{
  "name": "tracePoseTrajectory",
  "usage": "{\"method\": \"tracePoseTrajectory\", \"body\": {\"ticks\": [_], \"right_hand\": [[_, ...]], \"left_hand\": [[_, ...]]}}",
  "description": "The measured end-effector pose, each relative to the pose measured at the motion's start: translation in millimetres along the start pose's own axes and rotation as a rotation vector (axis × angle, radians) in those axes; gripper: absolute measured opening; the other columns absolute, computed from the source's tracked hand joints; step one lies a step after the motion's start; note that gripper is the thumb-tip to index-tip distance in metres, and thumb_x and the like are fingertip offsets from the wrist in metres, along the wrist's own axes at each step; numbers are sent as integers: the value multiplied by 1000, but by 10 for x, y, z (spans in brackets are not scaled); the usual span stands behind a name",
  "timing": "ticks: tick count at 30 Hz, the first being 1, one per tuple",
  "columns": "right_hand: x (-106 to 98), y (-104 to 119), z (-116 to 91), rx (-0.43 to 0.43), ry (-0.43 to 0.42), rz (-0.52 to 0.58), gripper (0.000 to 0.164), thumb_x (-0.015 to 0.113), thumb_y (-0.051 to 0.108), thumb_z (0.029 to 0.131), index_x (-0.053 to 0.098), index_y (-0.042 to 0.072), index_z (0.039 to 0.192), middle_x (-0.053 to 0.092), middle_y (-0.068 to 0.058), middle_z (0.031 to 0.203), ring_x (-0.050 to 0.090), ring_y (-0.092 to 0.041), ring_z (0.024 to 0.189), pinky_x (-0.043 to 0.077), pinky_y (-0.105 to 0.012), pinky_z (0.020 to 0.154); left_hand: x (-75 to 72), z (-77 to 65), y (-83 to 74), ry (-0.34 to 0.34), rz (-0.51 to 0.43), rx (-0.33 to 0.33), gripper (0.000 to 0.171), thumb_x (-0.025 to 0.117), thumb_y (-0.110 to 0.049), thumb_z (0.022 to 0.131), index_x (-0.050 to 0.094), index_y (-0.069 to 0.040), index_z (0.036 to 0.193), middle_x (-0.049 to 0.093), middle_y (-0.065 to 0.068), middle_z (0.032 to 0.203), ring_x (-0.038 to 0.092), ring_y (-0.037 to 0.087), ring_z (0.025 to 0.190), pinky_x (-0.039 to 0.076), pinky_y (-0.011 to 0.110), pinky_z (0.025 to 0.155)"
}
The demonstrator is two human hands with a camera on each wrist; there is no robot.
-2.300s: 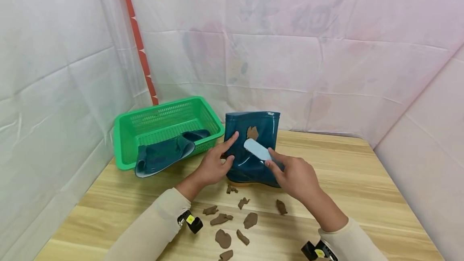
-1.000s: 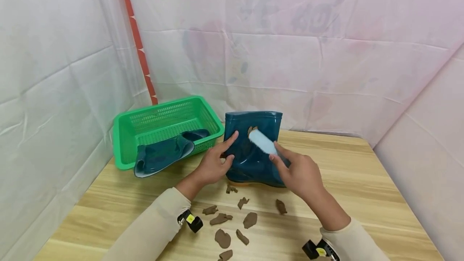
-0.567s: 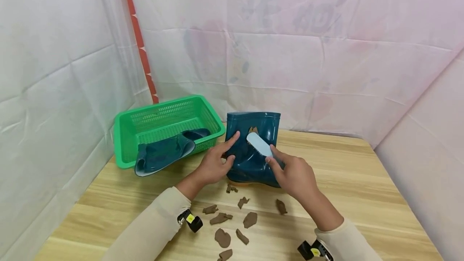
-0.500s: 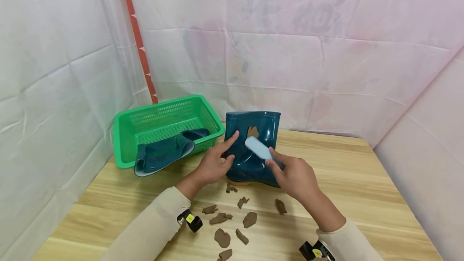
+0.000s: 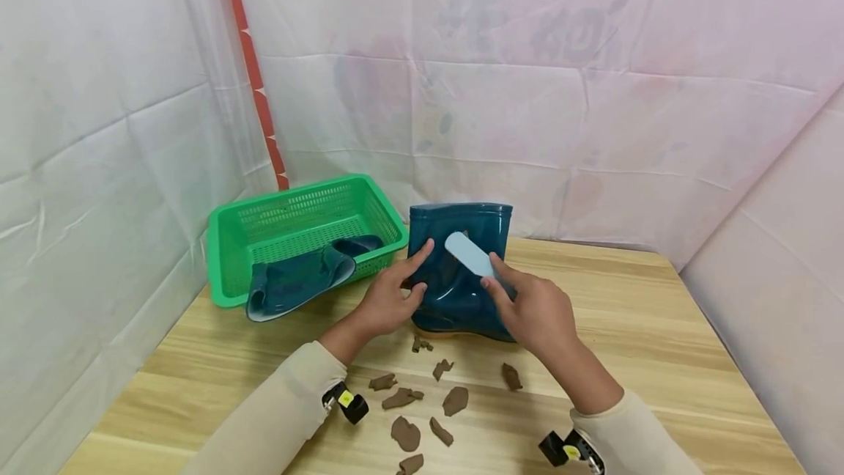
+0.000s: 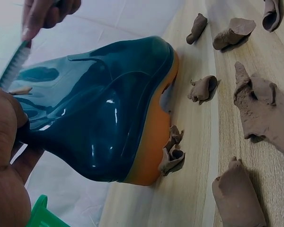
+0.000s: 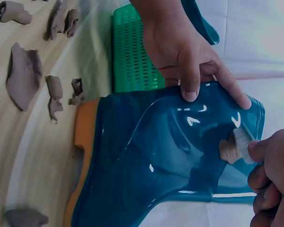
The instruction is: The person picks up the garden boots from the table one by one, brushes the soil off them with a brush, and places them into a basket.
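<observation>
A dark teal rain boot [image 5: 461,306] with an orange sole stands upright on the table. My left hand [image 5: 389,299] holds its shaft from the left, index finger and thumb on the near face, other fingers partly hidden behind. My right hand [image 5: 543,314] grips a pale blue brush [image 5: 469,253] by its handle, bristles against the shaft. Beside the bristles, a brown clay-like patch [image 7: 228,151] sticks to the boot in the right wrist view; the brush mostly hides it in the head view. Another teal boot [image 5: 297,286] lies partly over the basket's front rim.
A green perforated basket [image 5: 220,240] stands at the back left of the wooden table [image 5: 633,328]. Several brown flakes [image 5: 455,401] are scattered in front of the boot, between both forearms. White sheeting [image 5: 501,116] hangs behind and at the sides.
The brush has gone up and down over the shaft in small strokes. Since half a second ago it has moved up across the brown patch. My left hand has stayed in place.
</observation>
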State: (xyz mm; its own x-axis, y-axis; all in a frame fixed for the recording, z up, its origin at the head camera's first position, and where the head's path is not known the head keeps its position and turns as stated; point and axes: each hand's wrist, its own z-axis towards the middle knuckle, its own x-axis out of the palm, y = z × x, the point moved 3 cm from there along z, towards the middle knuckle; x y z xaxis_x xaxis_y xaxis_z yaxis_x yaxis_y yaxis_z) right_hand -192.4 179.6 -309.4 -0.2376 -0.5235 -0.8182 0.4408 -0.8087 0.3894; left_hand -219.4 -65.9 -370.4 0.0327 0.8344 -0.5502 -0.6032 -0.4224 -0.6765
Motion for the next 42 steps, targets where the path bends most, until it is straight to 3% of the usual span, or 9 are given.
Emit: {"method": "tracePoseTrajectory", "body": {"ticks": [6,12,16,18,23,25,30,35,42], "right_hand": [[-24,-136,-94,79,-10,5,48,68,33,101,61,13,144,41,7,49,33,-14,39,24,-30,38],[-39,-12,-67,-29,-113,22,48,72,28,99,62,11,143,43,7,53,30,-11,42,24,-29,40],[2,51,-38,-50,-77,-6,50,72,30,98,61,13,144,39,7,52,30,-11,44,25,-29,41],[19,24,-42,-20,-43,-12,49,71,31,99,61,13,144,38,7,51,31,-12,43,24,-29,40],[15,-116,-84,70,-22,0,48,70,30,100,61,12,144,42,6,50,33,-15,39,24,-31,39],[7,-149,-93,77,-36,9,48,69,32,101,62,12,144,44,6,51,34,-15,39,25,-31,38],[-5,-50,-76,-14,-131,26,48,74,27,97,63,11,141,42,8,52,29,-10,41,24,-29,39],[41,80,-43,-101,-139,-2,47,76,27,96,65,13,139,39,8,52,27,-6,43,24,-28,39],[36,-116,-85,37,-70,-8,47,71,32,99,63,14,142,39,7,49,31,-13,40,23,-30,38]], "left_hand": [[15,12,-9,17,-16,-22,74,61,-3,102,27,-27,164,40,6,160,59,20,100,48,35,74],[8,18,-1,11,-37,-33,74,61,-2,102,28,-26,164,41,7,159,56,26,126,54,41,85],[5,16,-1,10,-39,-18,74,62,-1,101,29,-23,163,43,9,158,53,29,130,55,45,90],[6,11,0,8,-35,-12,73,62,-1,101,30,-22,163,43,9,158,52,28,130,55,43,88],[17,13,12,17,-39,-9,74,61,-1,102,28,-25,164,38,7,161,61,21,99,51,34,72],[17,16,19,20,-44,-14,75,61,-1,102,27,-25,164,37,6,161,61,22,101,52,35,73],[1,11,19,16,-42,-15,75,61,-1,101,28,-24,164,38,7,161,50,28,134,54,43,87],[-2,4,29,9,-40,-12,75,62,0,101,28,-22,164,40,9,159,51,28,134,55,44,89],[-3,-2,21,26,-37,-5,75,61,-3,102,25,-24,164,36,7,162,56,29,126,55,41,83]]}}
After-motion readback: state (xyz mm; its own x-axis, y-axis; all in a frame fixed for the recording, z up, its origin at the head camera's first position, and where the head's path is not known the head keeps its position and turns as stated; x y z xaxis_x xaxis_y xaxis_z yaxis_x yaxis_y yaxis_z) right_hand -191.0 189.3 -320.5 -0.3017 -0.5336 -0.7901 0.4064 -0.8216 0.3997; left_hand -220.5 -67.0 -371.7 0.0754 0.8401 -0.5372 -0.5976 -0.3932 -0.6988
